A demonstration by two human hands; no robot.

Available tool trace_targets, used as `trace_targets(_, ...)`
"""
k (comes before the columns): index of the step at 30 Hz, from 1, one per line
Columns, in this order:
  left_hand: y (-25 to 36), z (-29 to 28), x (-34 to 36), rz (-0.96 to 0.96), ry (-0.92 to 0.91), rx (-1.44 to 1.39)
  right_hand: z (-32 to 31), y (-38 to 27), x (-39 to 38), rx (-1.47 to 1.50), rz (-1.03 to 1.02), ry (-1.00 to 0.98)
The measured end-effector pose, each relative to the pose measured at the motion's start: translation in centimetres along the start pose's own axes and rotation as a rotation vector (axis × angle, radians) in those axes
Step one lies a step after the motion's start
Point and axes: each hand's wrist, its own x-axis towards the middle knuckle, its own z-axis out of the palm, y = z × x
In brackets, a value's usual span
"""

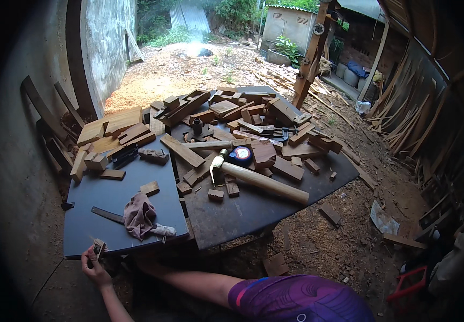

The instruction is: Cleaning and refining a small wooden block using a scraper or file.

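My left hand (94, 270) is at the near left corner of a dark tabletop (82, 231), its fingers pinching a small pale rectangular piece (99, 248) held upright at the table edge. My right forearm (189, 280) reaches leftward below the table's front edge; the right hand itself is hidden in the shadow under the board. Nearest to the left hand on the table lie a pinkish rag (139, 214) and a dark flat blade (106, 214) partly under it.
A claw hammer with a wooden handle (264, 182), a round blue tape measure (241, 155), a metal clamp (283, 133) and several wood offcuts (183, 151) cover the table's middle and far side. Sawdust, scrap planks and a red frame (410, 284) lie on the ground to the right.
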Motion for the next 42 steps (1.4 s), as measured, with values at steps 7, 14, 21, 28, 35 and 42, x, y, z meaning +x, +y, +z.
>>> trace_targets(7,0.0,1.8,0.2,0.013,-0.035,0.008,2.0,2.1,-2.1,-0.156,0.104,-0.303)
trace_targets(14,0.1,0.1,-0.1,-0.017,-0.021,-0.021,-2.1,-5.0,-2.2,0.068,0.511,-0.506)
trace_targets(21,0.9,1.3,0.0,-0.103,-0.026,-0.09,-2.3,-4.9,-3.7,0.092,0.489,-0.69)
trace_targets(28,1.1,1.4,-0.8,-0.133,-0.027,-0.144,4.6,-2.9,-5.5,0.091,0.325,-0.839)
trace_targets(35,0.6,0.0,-1.0,-0.164,-0.05,-0.259,8.9,-3.2,-5.0,1.264,0.551,-0.999)
trace_targets(42,0.9,1.7,-0.4,-0.098,-0.028,-0.196,12.1,-1.7,-1.9,2.626,0.737,-0.824)
